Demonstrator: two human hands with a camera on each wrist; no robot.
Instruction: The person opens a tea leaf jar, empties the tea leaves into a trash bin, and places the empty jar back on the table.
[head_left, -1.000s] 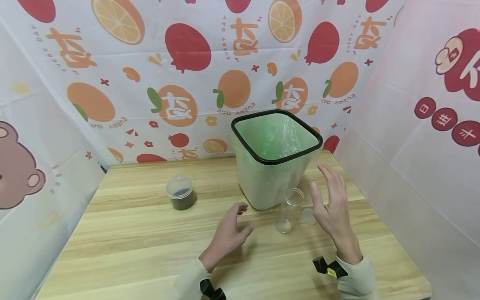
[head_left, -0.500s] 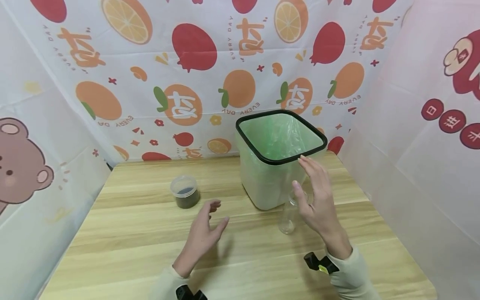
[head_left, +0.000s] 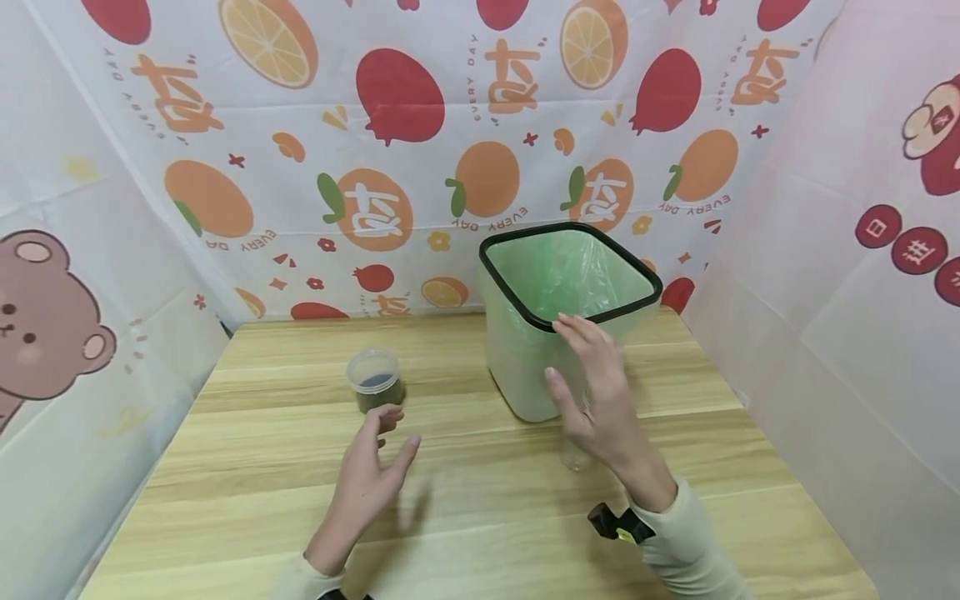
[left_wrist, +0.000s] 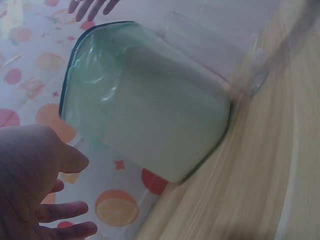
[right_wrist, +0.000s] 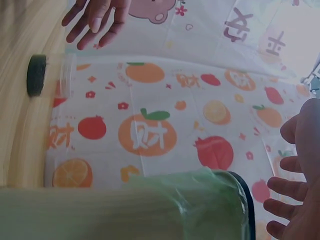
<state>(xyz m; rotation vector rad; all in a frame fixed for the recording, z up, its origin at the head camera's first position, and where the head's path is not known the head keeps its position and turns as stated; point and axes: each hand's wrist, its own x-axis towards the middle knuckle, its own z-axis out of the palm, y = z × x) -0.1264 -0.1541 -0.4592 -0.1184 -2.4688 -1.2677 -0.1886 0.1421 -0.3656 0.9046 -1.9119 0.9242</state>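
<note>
My left hand (head_left: 363,479) hovers above the table with fingers loosely spread, just in front of a small clear plastic cup (head_left: 375,382) with dark contents in its lower part. In the right wrist view this cup (right_wrist: 56,76) stands upright, its dark layer at the base. My right hand (head_left: 603,408) is raised in front of the bin, fingers apart and holding nothing. Behind it, mostly covered, stands a clear cylindrical jar (head_left: 574,457). The left wrist view shows the jar (left_wrist: 210,52) more fully, beside the bin.
A pale waste bin (head_left: 517,367) with a black rim and a green plastic liner stands at the table's back right. The wooden table (head_left: 247,467) is bounded by fruit-printed cloth (head_left: 285,208) behind and hanging sheets at both sides.
Both hands have moved left, the left one toward the small cup and the right one across the jar. The round disc beside the jar is now hidden. The head view has shifted slightly.
</note>
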